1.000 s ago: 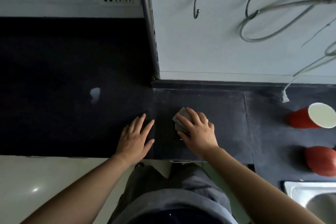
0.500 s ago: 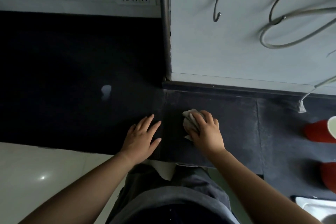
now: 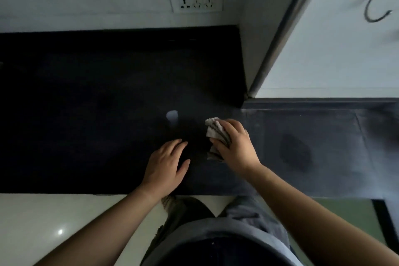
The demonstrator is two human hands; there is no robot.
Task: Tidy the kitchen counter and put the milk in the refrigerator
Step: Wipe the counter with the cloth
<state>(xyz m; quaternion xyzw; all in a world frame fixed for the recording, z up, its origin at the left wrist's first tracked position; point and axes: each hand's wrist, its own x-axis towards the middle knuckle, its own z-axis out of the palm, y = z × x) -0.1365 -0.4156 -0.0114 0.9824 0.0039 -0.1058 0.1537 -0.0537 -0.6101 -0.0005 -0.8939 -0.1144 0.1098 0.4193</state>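
Spill (image 3: 171, 115) sits just up-left of the rag (image 3: 213, 130) clamped in the right hand's (image 3: 235, 144) grip, left hand (image 3: 165, 166) flat, empty on the worktop (image 3: 86, 114).

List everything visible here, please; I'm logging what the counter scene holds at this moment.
Folded grey cleaning cloth: one, grey, under the right hand on the counter.
Black stone countertop: one, black, spanning the frame.
White spot: one, whitish, on the counter left of the cloth; spill or reflection, cannot tell.
Dark damp patch: one, darker grey, counter right of the hands.
White wall socket plate: one, white, wall above counter.
Metal wall hook: one, dark, upper right.
Left hand: flat on counter, empty.
Right hand: pressing the cloth.
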